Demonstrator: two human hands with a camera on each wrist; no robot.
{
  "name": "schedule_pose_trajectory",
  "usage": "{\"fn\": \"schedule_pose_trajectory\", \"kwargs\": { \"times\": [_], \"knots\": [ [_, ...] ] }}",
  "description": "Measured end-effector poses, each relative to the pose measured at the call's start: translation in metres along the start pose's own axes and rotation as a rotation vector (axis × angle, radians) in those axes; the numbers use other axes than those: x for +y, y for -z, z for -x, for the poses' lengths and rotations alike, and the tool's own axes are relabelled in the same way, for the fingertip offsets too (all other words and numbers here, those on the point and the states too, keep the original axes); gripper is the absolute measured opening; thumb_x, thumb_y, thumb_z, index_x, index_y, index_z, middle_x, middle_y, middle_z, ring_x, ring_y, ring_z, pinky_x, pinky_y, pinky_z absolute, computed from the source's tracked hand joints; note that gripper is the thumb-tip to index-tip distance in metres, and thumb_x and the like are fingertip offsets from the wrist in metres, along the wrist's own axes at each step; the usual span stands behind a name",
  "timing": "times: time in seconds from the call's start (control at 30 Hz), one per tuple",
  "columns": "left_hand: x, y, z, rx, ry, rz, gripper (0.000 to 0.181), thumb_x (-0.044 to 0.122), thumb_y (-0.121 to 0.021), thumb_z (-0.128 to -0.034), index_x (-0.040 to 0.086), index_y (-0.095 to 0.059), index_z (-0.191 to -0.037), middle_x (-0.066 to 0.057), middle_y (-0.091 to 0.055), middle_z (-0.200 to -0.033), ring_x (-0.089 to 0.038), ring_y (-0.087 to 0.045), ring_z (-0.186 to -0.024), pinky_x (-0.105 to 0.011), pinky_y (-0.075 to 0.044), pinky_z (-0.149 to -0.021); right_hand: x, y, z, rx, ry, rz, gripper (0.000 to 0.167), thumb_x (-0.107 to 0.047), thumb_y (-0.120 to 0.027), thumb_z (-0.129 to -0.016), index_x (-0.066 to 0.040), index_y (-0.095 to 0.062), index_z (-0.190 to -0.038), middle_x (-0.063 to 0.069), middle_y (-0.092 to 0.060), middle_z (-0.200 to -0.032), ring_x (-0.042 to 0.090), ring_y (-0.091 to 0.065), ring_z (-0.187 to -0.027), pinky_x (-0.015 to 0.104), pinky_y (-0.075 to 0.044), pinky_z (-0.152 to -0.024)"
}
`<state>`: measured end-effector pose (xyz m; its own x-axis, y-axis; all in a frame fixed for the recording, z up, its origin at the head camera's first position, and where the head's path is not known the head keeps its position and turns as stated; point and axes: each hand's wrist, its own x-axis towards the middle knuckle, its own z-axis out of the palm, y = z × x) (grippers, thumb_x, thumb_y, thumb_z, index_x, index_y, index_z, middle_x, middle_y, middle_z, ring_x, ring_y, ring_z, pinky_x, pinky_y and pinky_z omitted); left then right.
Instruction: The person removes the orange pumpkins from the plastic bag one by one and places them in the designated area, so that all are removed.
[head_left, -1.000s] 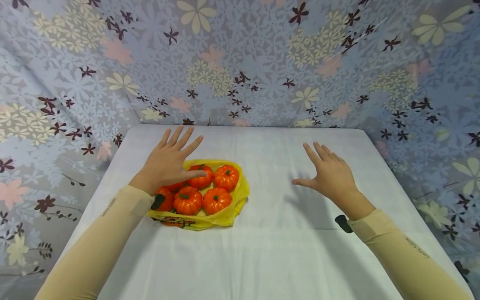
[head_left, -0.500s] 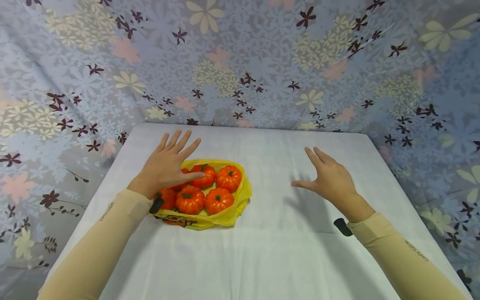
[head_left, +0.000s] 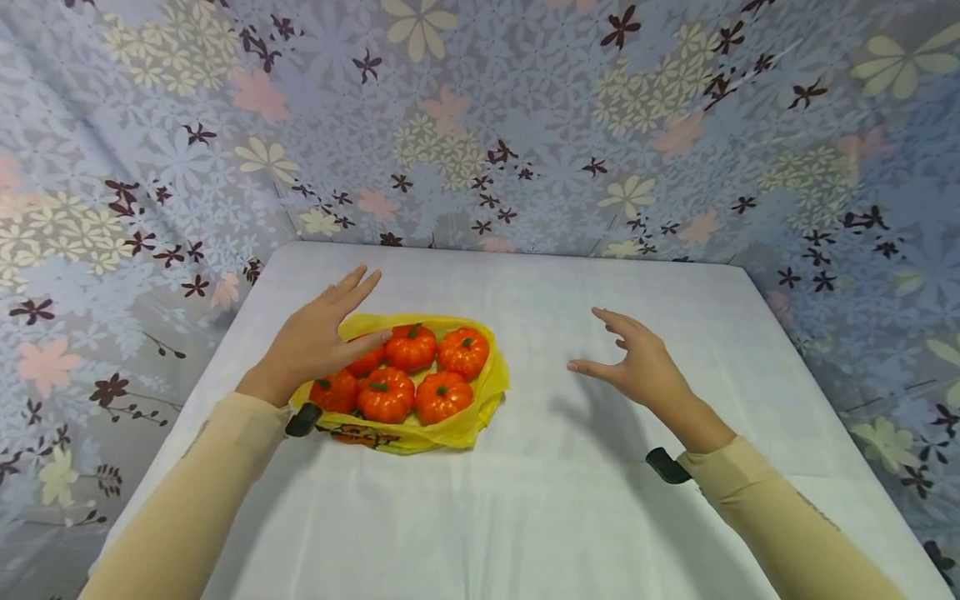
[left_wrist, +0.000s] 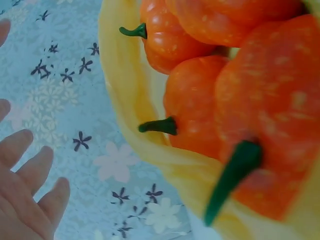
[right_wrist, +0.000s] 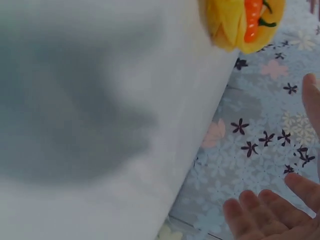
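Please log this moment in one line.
left hand: empty, near yellow bag | right hand: empty, above white tabletop | pumpkins: inside bag

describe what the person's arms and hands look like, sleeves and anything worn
The bare left hand and bare right hand wear no gloves. Smooth beige fabric sleeves reach both wrists, bearing faint, unreadable dark markings. A small, rounded black object sits at each wrist.
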<state>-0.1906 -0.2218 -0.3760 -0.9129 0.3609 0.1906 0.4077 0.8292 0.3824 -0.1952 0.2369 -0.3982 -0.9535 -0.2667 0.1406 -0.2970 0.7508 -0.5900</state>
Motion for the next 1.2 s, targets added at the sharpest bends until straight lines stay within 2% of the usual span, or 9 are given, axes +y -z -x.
{"fn": "schedule_pose_trajectory", "kwargs": {
  "times": [0.1, 0.23, 0.4, 0.67, 0.87, 1.03, 1.2],
  "knots": [
    [-0.005, -0.001, 0.008, 0.024, 0.039, 0.139, 0.074, 0.051, -0.060, -0.0980, 0.031, -0.027, -0.161, 0.000, -0.025, -0.165, -0.036, -0.030, -0.147, -0.064, -0.027, -0.113, 0.000, -0.007, 0.002, -0.017, -0.051, -0.118, 0.098, -0.053, -0.085, -0.076, -0.010, -0.043, -0.153, 0.017, -0.045, -0.152, 0.041, -0.050, -0.132, 0.053, -0.048, -0.102],
    [-0.016, -0.004, 0.020, 0.068, 0.060, 0.286, 0.055, 0.031, -0.058, -0.1028, 0.023, -0.043, -0.155, -0.010, -0.043, -0.156, -0.036, -0.040, -0.141, -0.064, -0.028, -0.113, -0.001, -0.013, 0.007, -0.035, -0.119, -0.244, 0.095, -0.055, -0.084, -0.076, -0.016, -0.044, -0.153, 0.010, -0.045, -0.153, 0.038, -0.052, -0.131, 0.051, -0.050, -0.101],
    [-0.029, -0.008, 0.035, 0.106, 0.110, 0.392, 0.049, 0.025, -0.053, -0.1055, 0.018, -0.046, -0.153, -0.016, -0.047, -0.152, -0.040, -0.040, -0.140, -0.065, -0.027, -0.113, -0.007, -0.017, 0.013, -0.027, -0.123, -0.341, 0.087, -0.048, -0.085, -0.079, -0.013, -0.048, -0.150, 0.009, -0.048, -0.151, 0.037, -0.056, -0.128, 0.045, -0.051, -0.100],
    [-0.044, -0.022, 0.052, 0.082, 0.212, 0.425, 0.049, 0.025, -0.048, -0.1075, 0.016, -0.042, -0.156, -0.013, -0.039, -0.158, -0.040, -0.030, -0.146, -0.066, -0.022, -0.114, -0.010, -0.032, 0.013, -0.047, -0.149, -0.518, 0.079, -0.035, -0.086, -0.081, -0.011, -0.051, -0.148, 0.007, -0.051, -0.149, 0.032, -0.055, -0.129, 0.031, -0.052, -0.097],
    [-0.053, -0.027, 0.058, 0.056, 0.258, 0.443, 0.048, 0.025, -0.044, -0.1089, 0.016, -0.041, -0.156, -0.012, -0.037, -0.159, -0.039, -0.028, -0.147, -0.065, -0.020, -0.116, -0.019, -0.043, 0.013, -0.051, -0.167, -0.658, 0.072, -0.025, -0.087, -0.082, -0.008, -0.054, -0.144, 0.007, -0.055, -0.145, 0.026, -0.057, -0.128, 0.025, -0.053, -0.093],
    [-0.062, -0.032, 0.066, 0.045, 0.315, 0.478, 0.048, 0.027, -0.041, -0.1093, 0.016, -0.042, -0.155, -0.011, -0.036, -0.160, -0.038, -0.025, -0.148, -0.065, -0.019, -0.116, -0.027, -0.053, 0.012, -0.060, -0.139, -0.714, 0.069, -0.021, -0.087, -0.082, -0.005, -0.056, -0.142, 0.011, -0.055, -0.143, 0.030, -0.057, -0.128, 0.027, -0.053, -0.094],
    [-0.068, -0.036, 0.073, 0.019, 0.340, 0.509, 0.048, 0.027, -0.040, -0.1094, 0.014, -0.042, -0.155, -0.012, -0.034, -0.161, -0.039, -0.023, -0.149, -0.065, -0.017, -0.116, -0.033, -0.063, 0.012, -0.058, -0.125, -0.734, 0.066, -0.018, -0.088, -0.080, -0.005, -0.059, -0.139, 0.011, -0.057, -0.141, 0.033, -0.056, -0.128, 0.027, -0.052, -0.095]
  ]
}}
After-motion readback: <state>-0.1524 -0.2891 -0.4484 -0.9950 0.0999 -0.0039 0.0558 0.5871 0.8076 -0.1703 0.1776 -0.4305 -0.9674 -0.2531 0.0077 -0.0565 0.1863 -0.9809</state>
